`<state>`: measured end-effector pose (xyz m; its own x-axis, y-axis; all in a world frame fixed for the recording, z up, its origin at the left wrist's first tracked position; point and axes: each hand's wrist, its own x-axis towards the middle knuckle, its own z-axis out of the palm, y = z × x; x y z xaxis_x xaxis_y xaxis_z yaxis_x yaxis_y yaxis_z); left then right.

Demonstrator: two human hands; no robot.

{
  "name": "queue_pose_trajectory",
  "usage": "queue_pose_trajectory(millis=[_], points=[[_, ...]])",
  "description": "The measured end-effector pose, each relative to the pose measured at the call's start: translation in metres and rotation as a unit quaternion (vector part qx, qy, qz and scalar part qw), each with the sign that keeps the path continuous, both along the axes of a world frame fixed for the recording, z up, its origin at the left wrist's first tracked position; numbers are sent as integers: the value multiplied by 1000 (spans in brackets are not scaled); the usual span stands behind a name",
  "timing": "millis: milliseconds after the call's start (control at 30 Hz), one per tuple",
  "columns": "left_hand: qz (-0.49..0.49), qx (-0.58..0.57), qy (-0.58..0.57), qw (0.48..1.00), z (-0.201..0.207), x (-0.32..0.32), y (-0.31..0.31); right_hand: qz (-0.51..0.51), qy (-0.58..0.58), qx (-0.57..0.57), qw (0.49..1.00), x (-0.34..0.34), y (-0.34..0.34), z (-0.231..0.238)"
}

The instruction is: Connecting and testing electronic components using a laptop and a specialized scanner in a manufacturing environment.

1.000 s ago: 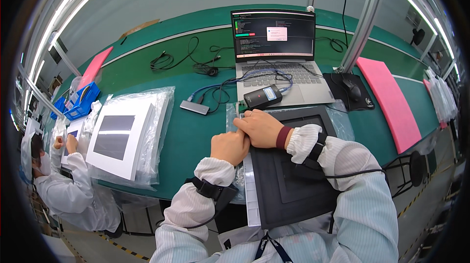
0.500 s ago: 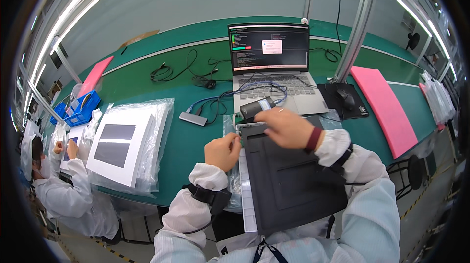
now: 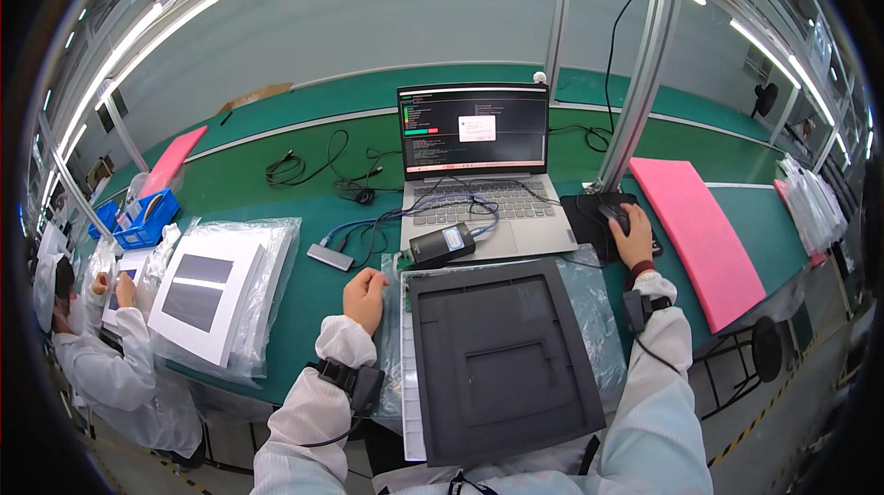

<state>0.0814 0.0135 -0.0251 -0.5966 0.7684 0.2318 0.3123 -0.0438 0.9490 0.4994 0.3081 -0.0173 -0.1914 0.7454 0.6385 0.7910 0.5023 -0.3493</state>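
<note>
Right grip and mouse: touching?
Touching. The head view shows the right grip laid over the mouse, digits on its shell, no gap visible.

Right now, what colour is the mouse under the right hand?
Black or nearly so: the mouse shows best in the head view.

The left hand (image 3: 366,299) curls loosely; the right hand (image 3: 632,239) arches farther forward.

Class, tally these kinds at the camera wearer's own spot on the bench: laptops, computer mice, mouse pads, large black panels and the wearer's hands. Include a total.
Laptop: 1
Computer mouse: 1
Mouse pad: 1
Large black panel: 1
Wearer's hands (left hand, right hand): 2
Total: 6
</note>
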Motion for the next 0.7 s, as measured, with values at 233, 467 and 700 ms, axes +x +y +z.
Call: queue_pose_trajectory(millis=[233,467,700], points=[[-2,23,-75,997,2,0,-3,22,-27,-23,999,-10,-9,10],[1,-20,-2,1000,2,5,0,33,-55,-29,997,-9,-7,9],[22,-14,11,1000,1,3,1,48,-62,-56,995,-10,-3,10]])
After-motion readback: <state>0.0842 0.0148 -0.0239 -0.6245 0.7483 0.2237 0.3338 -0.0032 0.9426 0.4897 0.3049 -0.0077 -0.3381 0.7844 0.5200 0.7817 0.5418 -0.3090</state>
